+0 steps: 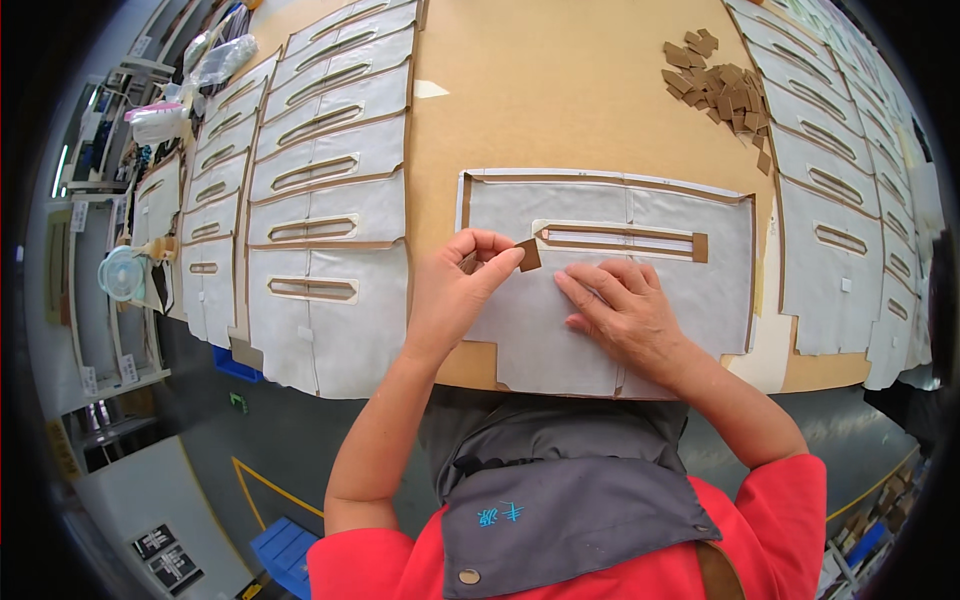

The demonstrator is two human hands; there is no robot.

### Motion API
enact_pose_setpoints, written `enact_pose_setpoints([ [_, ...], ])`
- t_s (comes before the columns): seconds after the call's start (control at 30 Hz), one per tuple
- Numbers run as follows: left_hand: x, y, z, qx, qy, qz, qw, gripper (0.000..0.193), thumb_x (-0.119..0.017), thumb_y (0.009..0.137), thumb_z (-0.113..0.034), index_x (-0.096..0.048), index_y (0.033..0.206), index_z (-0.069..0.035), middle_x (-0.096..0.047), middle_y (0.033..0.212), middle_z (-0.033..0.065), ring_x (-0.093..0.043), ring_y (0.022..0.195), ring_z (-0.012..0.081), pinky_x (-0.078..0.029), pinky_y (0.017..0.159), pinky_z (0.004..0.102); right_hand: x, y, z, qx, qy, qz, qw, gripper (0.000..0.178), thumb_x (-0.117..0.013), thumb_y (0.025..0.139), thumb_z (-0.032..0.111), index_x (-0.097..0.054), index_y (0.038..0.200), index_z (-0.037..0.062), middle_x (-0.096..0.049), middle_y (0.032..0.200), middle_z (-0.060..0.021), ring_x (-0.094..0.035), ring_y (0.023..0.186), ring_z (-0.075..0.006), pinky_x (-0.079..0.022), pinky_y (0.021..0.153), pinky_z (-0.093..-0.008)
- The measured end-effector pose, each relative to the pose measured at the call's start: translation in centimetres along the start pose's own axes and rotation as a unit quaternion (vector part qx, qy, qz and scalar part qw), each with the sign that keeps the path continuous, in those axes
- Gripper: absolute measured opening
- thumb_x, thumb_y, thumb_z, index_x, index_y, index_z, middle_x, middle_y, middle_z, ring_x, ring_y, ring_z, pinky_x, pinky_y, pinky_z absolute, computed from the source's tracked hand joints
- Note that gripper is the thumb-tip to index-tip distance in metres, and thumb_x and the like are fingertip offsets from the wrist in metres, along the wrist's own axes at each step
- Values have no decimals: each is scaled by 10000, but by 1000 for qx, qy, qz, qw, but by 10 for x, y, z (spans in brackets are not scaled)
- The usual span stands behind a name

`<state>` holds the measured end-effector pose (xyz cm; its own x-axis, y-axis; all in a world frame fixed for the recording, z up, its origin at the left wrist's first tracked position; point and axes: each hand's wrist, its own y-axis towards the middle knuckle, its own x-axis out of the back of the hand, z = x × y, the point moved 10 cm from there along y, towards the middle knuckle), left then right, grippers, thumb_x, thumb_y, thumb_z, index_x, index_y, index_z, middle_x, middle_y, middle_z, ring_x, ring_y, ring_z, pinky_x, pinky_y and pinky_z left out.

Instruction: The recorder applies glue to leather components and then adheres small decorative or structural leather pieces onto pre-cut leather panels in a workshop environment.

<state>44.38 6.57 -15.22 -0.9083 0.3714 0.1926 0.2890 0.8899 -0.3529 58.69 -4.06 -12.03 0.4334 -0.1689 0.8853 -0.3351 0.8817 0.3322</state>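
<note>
In front of me lies a flat grey panel (pixel 540 330) with brown edges and a long brown-edged slot (pixel 610 238) framed in white. My left hand (pixel 462 290) pinches a small brown square piece (pixel 529 255) between thumb and fingertips, just beside the slot's left end. A similar brown piece (pixel 700 248) sits across the slot's right end. Below the slot, my right hand (pixel 625 312) rests on the panel with its fingers stretched and apart, holding nothing.
Overlapping rows of similar grey panels (pixel 330 262) lie on the left, with more panels (pixel 826 270) on the right. A heap of brown squares (pixel 725 92) is at the far right of the tan table (pixel 540 90). Shelving (pixel 100 290) stands beyond the left edge.
</note>
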Motion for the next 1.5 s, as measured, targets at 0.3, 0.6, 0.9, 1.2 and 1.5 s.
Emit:
enact_pose_setpoints([
  [0.3, -22, 38, -2, 43, 101, 100, 989, 162, -727, 849, -153, -695, 928, -15, -656, 819, -3, -562, 754, 53, -450, 674, 208, 0, 0, -7, -27, 30, 4, 999, 526, -767, 725, 234, -628, 1214, 98, -563, 1218, 0, -504, 1035, -198, -389, 864, -348],
  [0.6, -20, 46, 3, 66, 141, 86, 984, 168, -738, 840, -177, -702, 911, -29, -630, 773, -33, -512, 682, 30, -402, 607, 188, 0, -1, -10, -37, 56, 6, 998, 514, -764, 729, 220, -622, 1205, 87, -560, 1202, -7, -505, 1042, -199, -385, 866, -345],
  [0.9, -19, 45, -1, 65, 160, 65, 983, 163, -736, 837, -195, -714, 887, -42, -601, 710, -53, -470, 640, 18, -357, 569, 182, 2, 0, -10, -32, 65, 4, 997, 480, -735, 757, 237, -606, 1184, 59, -538, 1158, -19, -506, 1047, -184, -388, 841, -338],
  [1.2, -18, 46, 0, 45, 164, 51, 984, 142, -729, 842, -171, -716, 874, -33, -572, 677, -72, -443, 608, 8, -339, 545, 179, 1, 0, -10, -31, 66, 6, 997, 484, -733, 759, 246, -603, 1188, 65, -534, 1173, -15, -499, 1061, -185, -387, 852, -339],
  [1.5, -19, 45, -3, 26, 172, 38, 984, 137, -722, 847, -158, -714, 876, -25, -559, 658, -87, -432, 593, -1, -328, 532, 172, 1, -1, -10, -30, 66, 5, 997, 487, -730, 764, 253, -603, 1195, 66, -536, 1187, -14, -497, 1072, -186, -387, 859, -345],
])
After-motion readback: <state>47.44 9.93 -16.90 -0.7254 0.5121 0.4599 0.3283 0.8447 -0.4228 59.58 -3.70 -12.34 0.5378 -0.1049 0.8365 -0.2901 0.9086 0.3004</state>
